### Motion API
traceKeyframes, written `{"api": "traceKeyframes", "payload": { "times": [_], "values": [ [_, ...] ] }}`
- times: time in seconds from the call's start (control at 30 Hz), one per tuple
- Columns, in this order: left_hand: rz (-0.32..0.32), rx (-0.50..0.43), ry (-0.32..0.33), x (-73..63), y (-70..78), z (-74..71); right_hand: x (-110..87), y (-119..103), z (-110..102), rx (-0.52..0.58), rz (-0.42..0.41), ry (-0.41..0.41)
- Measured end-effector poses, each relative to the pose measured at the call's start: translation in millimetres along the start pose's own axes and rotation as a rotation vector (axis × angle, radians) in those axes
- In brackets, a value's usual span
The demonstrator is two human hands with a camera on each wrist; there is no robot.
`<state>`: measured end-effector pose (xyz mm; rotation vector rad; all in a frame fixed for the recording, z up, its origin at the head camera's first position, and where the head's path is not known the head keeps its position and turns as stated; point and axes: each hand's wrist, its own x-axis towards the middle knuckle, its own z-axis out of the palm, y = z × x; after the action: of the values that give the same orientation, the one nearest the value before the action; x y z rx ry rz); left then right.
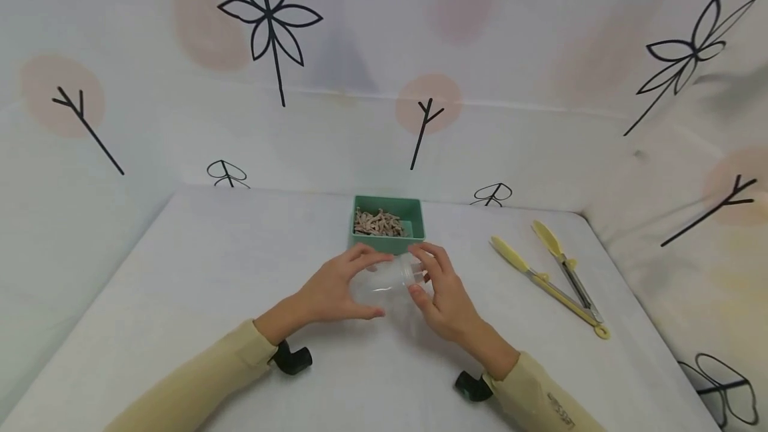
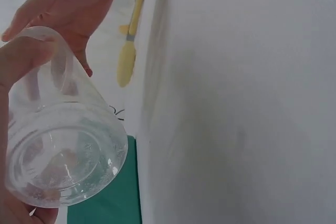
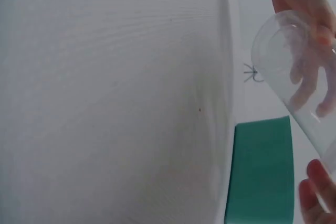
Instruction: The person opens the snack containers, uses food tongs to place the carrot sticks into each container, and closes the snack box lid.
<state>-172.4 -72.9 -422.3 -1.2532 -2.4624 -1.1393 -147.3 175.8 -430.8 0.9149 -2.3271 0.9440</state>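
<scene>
Both hands hold a clear plastic jar [image 1: 384, 282] above the white table, tipped on its side. Its round base [image 2: 65, 156] faces the left wrist view. My left hand [image 1: 333, 289] curves round the base end, thumb below and fingers above. At the other end my right hand [image 1: 447, 295] has its fingers and thumb about the rim; part of that grip is hidden. Just beyond the hands stands a green rectangular box [image 1: 387, 244] holding many small brownish, twig-like pieces [image 1: 378, 223]. In the right wrist view the jar [image 3: 283, 61] slants over the right fingertips [image 3: 317, 169].
Tongs with yellow tips and handle [image 1: 558, 289] lie spread on the right side of the white tablecloth [image 1: 240, 252]. Patterned fabric [image 1: 360, 139] hangs behind and beside the table. A dark wrist device [image 1: 293, 359] sits beneath each sleeve.
</scene>
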Motion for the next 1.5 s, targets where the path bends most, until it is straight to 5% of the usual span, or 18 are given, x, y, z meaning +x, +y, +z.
{"api": "traceKeyframes", "payload": {
  "times": [0.23,0.4,0.53,0.73,0.87,1.27,1.5],
  "values": [
    [0.179,0.324,0.061,-0.5,-6.7,0.2,0.8,-5,-11,0.048,0.255,-0.116],
    [0.240,0.400,0.108,-1.2,-7.2,1.2,4.9,-11,-16,0.086,0.393,-0.186],
    [0.222,0.393,0.098,-1.8,-6.1,-0.2,7.3,-12,-19,0.154,0.446,-0.232],
    [0.117,0.312,0.041,-4.2,-5.0,-3.5,9.9,-8,-29,0.363,0.367,-0.290],
    [0.058,0.265,0.008,-5.6,-5.3,-4.1,9.6,-5,-31,0.403,0.362,-0.323],
    [0.212,0.461,0.084,-2.3,-4.3,-2.7,13.3,-11,-22,0.273,0.606,-0.308],
    [0.056,0.299,-0.009,-6.3,-3.9,-3.5,10.5,-8,-28,0.450,0.503,-0.324]
  ]
}}
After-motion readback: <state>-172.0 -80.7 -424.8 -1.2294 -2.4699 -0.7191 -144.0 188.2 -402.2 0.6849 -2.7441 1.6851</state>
